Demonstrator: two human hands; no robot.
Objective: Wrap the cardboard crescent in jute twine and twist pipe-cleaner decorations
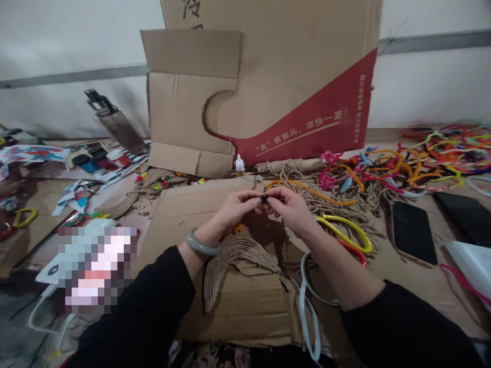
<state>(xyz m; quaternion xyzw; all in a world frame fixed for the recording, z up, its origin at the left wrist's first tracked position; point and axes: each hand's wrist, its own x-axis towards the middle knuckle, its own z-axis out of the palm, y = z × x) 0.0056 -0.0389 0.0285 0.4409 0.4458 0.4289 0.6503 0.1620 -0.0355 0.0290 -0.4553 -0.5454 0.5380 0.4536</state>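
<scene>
My left hand (240,207) and my right hand (286,204) meet over the cardboard. Fingertips of both pinch a small dark piece (264,199), too small to tell its kind. An orange fuzzy stem (326,195) runs rightward from behind my right hand; whether it joins the dark piece I cannot tell. Something small and orange (238,228) shows under my left hand. Below them, rows of twine form a curved crescent (233,255) on the cardboard sheet (238,312). Yellow-handled scissors (347,232) lie beside my right forearm.
Behind stands a large cardboard box (291,66). A glue bottle (240,166), loose twine (307,204) and colourful fuzzy stems (422,163) lie beyond my hands. Phones (413,232) are at right; paint jars (84,163), a tilted water bottle (120,122) and a white device (72,250) at left.
</scene>
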